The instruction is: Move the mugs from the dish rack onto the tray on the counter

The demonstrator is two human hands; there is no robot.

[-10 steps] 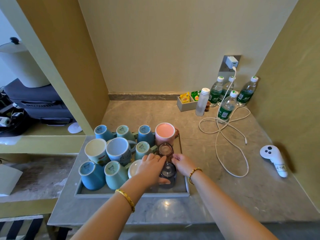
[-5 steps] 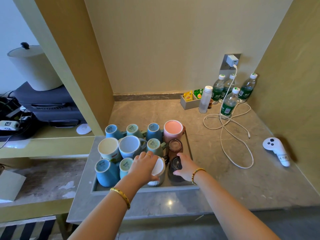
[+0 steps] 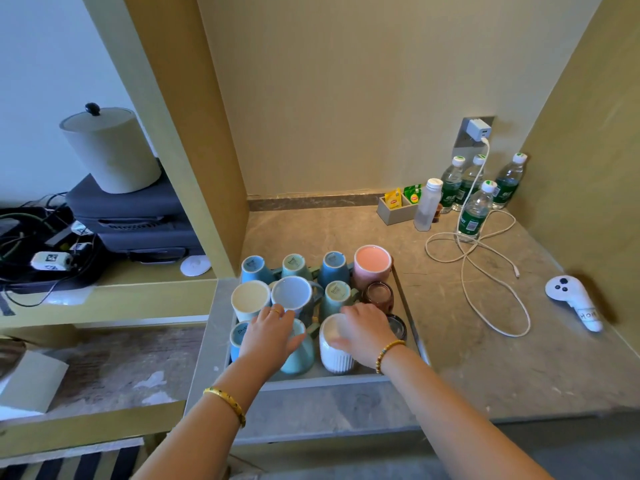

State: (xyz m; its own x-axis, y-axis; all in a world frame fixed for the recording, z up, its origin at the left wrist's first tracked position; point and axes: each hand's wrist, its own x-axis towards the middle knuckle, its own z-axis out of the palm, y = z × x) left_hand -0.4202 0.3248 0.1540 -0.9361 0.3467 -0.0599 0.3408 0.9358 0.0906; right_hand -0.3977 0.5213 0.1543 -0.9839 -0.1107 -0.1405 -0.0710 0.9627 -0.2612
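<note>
Mugs crowd the tray (image 3: 332, 378) on the tabletop (image 3: 485, 358), bottoms up. Left hand (image 3: 270, 332) lies over a teal mug (image 3: 298, 355), grip unclear. Right hand (image 3: 363, 329) closes around the white ribbed mug (image 3: 334, 355). No dish rack visible; task looks nearly finished.

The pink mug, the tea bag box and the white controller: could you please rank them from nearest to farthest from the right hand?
1. Pink mug, on the tray just beyond the right hand.
2. White controller, on the counter far to the right.
3. Tea bag box, back by the wall.
</note>
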